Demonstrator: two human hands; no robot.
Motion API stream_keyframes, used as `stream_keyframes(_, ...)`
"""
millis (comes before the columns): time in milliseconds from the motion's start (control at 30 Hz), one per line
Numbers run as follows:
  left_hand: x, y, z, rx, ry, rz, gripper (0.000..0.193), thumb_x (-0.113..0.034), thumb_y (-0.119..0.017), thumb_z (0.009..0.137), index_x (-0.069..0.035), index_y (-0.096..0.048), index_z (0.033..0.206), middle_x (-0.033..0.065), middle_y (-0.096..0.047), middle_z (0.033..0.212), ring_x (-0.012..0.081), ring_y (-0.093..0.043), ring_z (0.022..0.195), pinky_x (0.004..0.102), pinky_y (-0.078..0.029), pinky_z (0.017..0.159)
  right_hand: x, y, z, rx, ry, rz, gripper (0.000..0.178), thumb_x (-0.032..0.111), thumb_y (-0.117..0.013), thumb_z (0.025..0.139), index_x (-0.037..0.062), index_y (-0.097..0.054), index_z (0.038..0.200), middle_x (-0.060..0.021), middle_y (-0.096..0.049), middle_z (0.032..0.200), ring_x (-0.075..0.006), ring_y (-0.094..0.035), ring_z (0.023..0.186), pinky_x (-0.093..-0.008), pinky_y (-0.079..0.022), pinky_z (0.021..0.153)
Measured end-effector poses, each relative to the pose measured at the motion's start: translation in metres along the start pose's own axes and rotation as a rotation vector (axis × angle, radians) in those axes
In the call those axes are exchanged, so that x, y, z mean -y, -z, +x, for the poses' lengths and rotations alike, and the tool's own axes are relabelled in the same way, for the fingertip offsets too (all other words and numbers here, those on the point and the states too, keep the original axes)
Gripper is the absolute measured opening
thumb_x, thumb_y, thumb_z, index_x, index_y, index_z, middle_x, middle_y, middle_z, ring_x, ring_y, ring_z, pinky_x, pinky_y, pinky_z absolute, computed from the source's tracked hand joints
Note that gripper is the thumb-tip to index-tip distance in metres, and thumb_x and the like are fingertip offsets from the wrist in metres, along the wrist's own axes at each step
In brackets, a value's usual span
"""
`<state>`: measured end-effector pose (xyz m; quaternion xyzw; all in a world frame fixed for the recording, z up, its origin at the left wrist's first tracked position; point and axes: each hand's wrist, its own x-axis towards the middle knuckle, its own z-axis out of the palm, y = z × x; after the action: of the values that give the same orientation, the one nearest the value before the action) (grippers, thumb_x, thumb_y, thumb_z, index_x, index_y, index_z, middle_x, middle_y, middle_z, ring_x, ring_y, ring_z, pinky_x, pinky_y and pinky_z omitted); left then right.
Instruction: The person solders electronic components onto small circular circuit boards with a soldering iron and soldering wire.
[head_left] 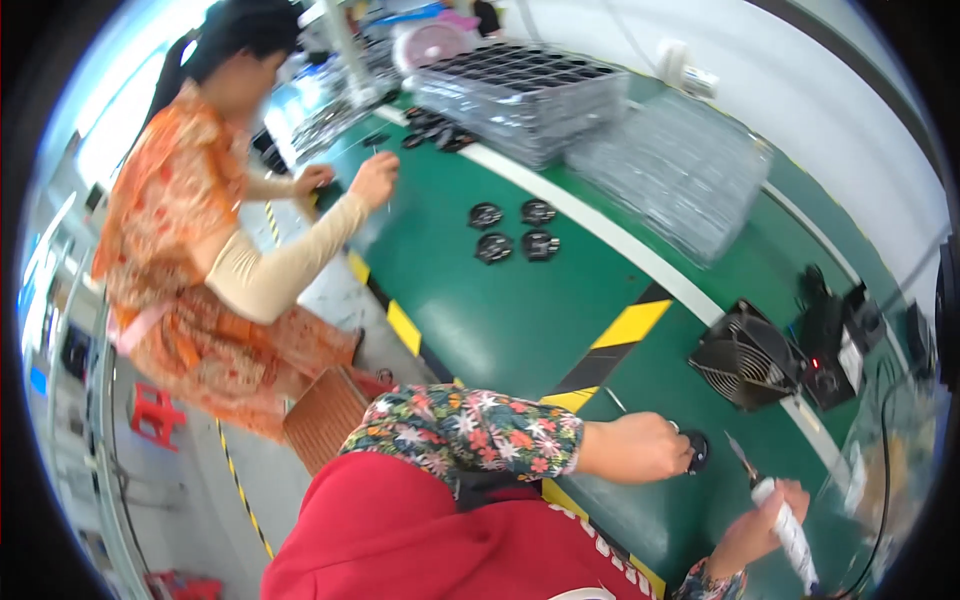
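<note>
My left hand is closed, its fingertips pinching the edge of a small round black part low over the green work surface. In my right hand is a soldering iron with a white wrapped handle. Its thin metal tip points up and left toward the black part, with a gap between them. My fingers wrap round the handle. A thin pale stick lies just beyond my left wrist.
A black fan and a black box with a red light stand at right. Several round black parts lie mid-table. Clear plastic trays are stacked behind. At left a co-worker handles something small. A dark cable hangs at right.
</note>
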<state>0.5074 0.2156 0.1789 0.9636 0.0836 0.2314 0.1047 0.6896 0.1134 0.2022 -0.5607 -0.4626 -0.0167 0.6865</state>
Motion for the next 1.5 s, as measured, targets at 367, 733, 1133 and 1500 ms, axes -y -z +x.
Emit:
stream_keyframes(367, -0.003, -0.008, -0.001, -0.111, -0.044, -0.034, 0.014, -0.013, -0.055, 0.071, -0.001, -0.058, 0.064, 0.0120, -0.058, 0.066, 0.0275, -0.059, 0.058, 0.0373, -0.048, 0.048, 0.001, 0.010, 0.009, 0.111, 0.140, -0.221, 0.025, 0.019, -0.053, 0.088, -0.0029, -0.052, 0.076, -0.0123, -0.051, 0.070, -0.0237, -0.046, 0.062, -0.0362, -0.042, 0.061)
stream_keyframes(733, 0.000, -0.004, -0.002, -0.115, -0.036, -0.090, 0.013, -0.013, -0.054, 0.071, -0.001, -0.057, 0.067, 0.0117, -0.056, 0.067, 0.0274, -0.058, 0.059, 0.0364, -0.048, 0.051, 0.008, 0.001, 0.007, 0.074, 0.077, -0.256, 0.027, 0.021, -0.056, 0.087, -0.0021, -0.053, 0.074, -0.0116, -0.051, 0.068, -0.0223, -0.046, 0.060, -0.0346, -0.042, 0.058)
stream_keyframes(1133, -0.002, 0.003, -0.003, 0.039, -0.002, -0.085, 0.018, -0.009, -0.056, 0.069, 0.002, -0.054, 0.084, 0.0108, -0.052, 0.072, 0.0250, -0.056, 0.060, 0.0346, -0.046, 0.053, 0.004, 0.010, -0.001, 0.164, -0.019, 0.030, 0.014, 0.010, -0.058, 0.084, -0.0009, -0.049, 0.085, -0.0111, -0.051, 0.081, -0.0202, -0.047, 0.069, -0.0348, -0.043, 0.065)
stream_keyframes(1500, -0.003, 0.005, -0.005, 0.044, 0.007, -0.065, 0.023, -0.009, -0.057, 0.069, 0.003, -0.055, 0.089, 0.0101, -0.051, 0.072, 0.0243, -0.056, 0.061, 0.0338, -0.046, 0.053, 0.004, 0.006, -0.004, 0.101, -0.057, 0.102, 0.005, 0.003, -0.048, 0.081, 0.0010, -0.045, 0.084, -0.0060, -0.042, 0.080, -0.0165, -0.039, 0.077, -0.0297, -0.035, 0.074)
